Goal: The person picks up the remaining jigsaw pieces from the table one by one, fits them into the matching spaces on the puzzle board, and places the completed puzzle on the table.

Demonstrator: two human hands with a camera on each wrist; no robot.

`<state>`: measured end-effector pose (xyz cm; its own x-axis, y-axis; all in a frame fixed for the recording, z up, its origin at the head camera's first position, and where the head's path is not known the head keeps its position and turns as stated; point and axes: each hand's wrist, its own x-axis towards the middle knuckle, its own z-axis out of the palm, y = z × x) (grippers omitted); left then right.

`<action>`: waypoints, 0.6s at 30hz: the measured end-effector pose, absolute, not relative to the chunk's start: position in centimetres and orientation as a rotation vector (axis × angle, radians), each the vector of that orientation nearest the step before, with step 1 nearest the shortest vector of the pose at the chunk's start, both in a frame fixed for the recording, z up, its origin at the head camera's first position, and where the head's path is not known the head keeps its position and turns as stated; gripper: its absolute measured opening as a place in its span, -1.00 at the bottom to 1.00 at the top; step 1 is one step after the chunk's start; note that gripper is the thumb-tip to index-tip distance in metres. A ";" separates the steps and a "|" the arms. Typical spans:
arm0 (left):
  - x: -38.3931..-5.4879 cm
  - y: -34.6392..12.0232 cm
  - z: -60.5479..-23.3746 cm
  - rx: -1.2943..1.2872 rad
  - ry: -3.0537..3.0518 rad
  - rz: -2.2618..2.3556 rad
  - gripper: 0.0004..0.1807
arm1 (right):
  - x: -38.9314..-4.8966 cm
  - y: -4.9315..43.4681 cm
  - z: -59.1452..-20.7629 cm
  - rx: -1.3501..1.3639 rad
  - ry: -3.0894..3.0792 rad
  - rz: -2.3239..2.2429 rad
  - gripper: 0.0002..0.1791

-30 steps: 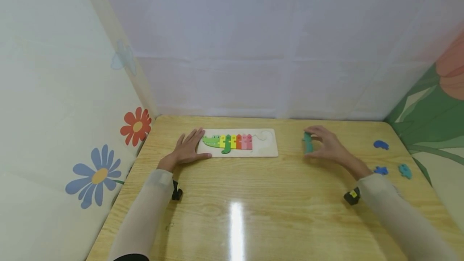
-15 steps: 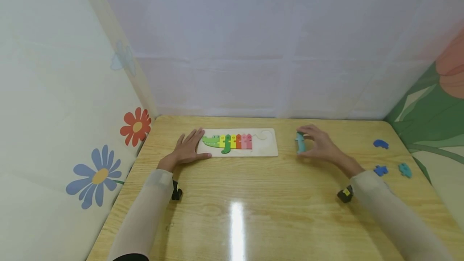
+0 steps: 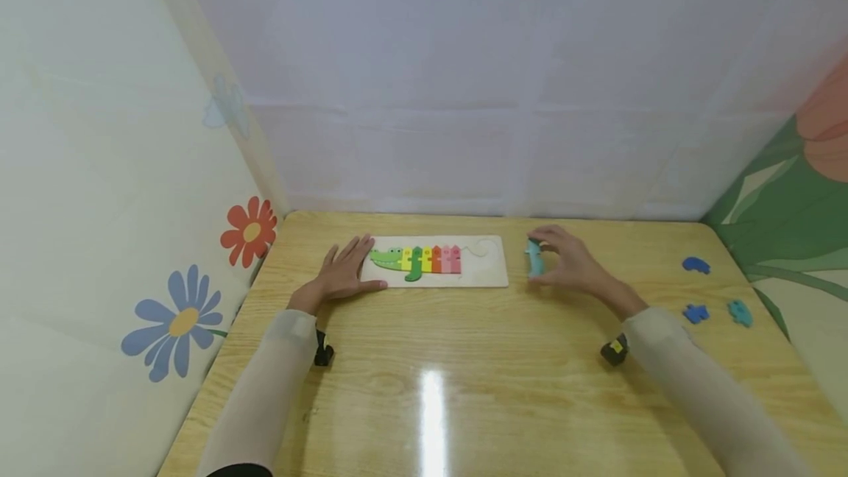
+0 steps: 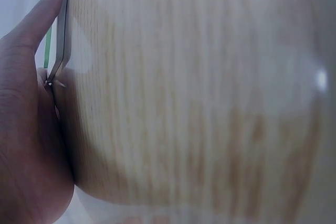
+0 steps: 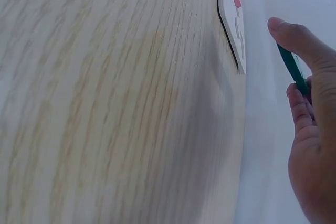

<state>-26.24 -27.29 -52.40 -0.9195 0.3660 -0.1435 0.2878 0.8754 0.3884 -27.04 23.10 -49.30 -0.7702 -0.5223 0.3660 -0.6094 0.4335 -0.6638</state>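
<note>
My left hand (image 3: 343, 272) lies spread at the left end of a pale wooden puzzle board (image 3: 489, 271), thumb along its front edge and fingers at its back corner. Set in the board is a crocodile puzzle (image 3: 414, 259) with a green head and yellow, green, orange, red and pink pieces. Only a drawn tail outline shows at the board's right end. Right of the board, my right hand (image 3: 571, 262) pinches a teal puzzle piece (image 3: 535, 258) by its two ends between thumb and fingers. In the right wrist view the teal piece (image 5: 292, 66) appears edge-on, raised over the table.
On the table's right side lie a dark blue curved piece (image 3: 696, 264), a blue piece (image 3: 695, 313) and a teal piece (image 3: 740, 313). A pale cloth wall (image 3: 411, 131) stands right behind the wooden table (image 3: 464, 344), with flower-printed sheets at both sides.
My right hand has moved left with the teal puzzle piece, closer to the board's right end. The left hand and the board have stayed put.
</note>
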 end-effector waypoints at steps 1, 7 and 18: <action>-26.3 -27.3 -52.5 0.497 2.832 0.533 0.27 | -27.1 22.9 -49.3 1.019 -2.570 1.273 -0.01; -26.3 -27.4 -52.6 0.491 2.834 0.515 0.27 | -27.2 21.9 -49.5 0.997 -2.604 1.316 -0.01; -26.0 -27.2 -52.2 0.501 2.852 0.555 0.25 | -26.0 19.4 -48.4 0.994 -2.563 1.372 -0.05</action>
<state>-26.02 -27.23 -52.19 -0.9242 0.3618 -0.1223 0.2896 0.8726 0.3932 -26.04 19.38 -48.37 -0.7885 -0.5085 0.3460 -0.5700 0.3928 -0.7217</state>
